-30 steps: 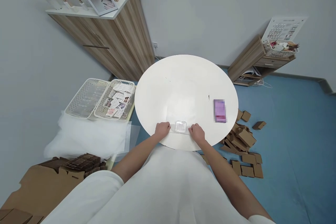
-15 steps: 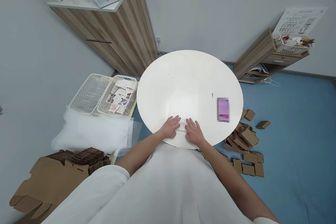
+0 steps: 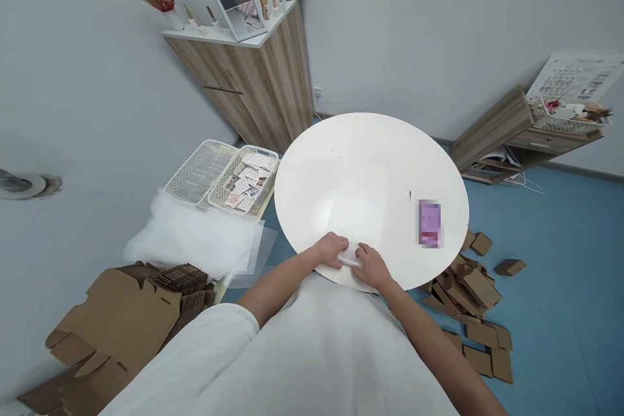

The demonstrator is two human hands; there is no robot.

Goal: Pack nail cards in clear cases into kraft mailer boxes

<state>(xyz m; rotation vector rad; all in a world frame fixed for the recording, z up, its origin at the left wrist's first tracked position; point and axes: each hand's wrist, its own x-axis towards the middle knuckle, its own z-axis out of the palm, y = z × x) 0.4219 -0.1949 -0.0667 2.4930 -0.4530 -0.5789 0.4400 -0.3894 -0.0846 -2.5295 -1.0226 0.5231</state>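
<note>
A small, flat, whitish packet with a clear, shiny wrap (image 3: 350, 255) is at the near edge of the round white table (image 3: 361, 162). My left hand (image 3: 331, 249) grips its left end with curled fingers. On its right end, my right hand (image 3: 372, 265) is closed in the same way. What lies inside the wrap is too small to make out. To the right on the tabletop is a purple rectangular item (image 3: 429, 223), blurred into blocks.
Left of the table stand a white basket of small cards (image 3: 248, 179), a basket of clear pouches (image 3: 201, 172), white wrapping sheets (image 3: 195, 234) and flattened cardboard boxes (image 3: 117, 312). Small brown boxes (image 3: 470, 289) lie on the blue floor at right. Wooden cabinets (image 3: 244, 84) stand behind.
My hands were flat with fingers stretched over the packet; now the fingers are curled round its ends. The whole view has shifted, so the room appears lower and further right.
</note>
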